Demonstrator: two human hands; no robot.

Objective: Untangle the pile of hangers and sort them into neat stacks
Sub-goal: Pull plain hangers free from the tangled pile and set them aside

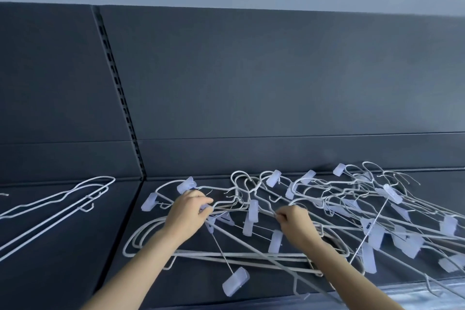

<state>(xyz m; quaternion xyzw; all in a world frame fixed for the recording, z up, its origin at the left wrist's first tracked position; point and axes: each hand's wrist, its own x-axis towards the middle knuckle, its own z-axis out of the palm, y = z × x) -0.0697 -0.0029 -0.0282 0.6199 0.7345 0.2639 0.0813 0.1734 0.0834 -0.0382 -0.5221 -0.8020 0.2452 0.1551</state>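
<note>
A tangled pile of white wire hangers [334,199] with pale translucent clips sprawls over the dark shelf from the middle to the right edge. My left hand [187,211] reaches into the pile's left side, its fingers curled round a clip and wire there. My right hand [294,221] pinches a thin hanger wire near the pile's centre. A few plain white hangers [57,206] lie together on the left shelf section, apart from the pile. One clip [235,280] on a long rod sticks out toward the shelf's front edge.
The dark shelf surface [75,272] is backed by a dark panel wall with a slotted upright [118,98] between sections. A seam divides the left and right shelf sections. A pale strip [415,294] runs along the front edge at lower right.
</note>
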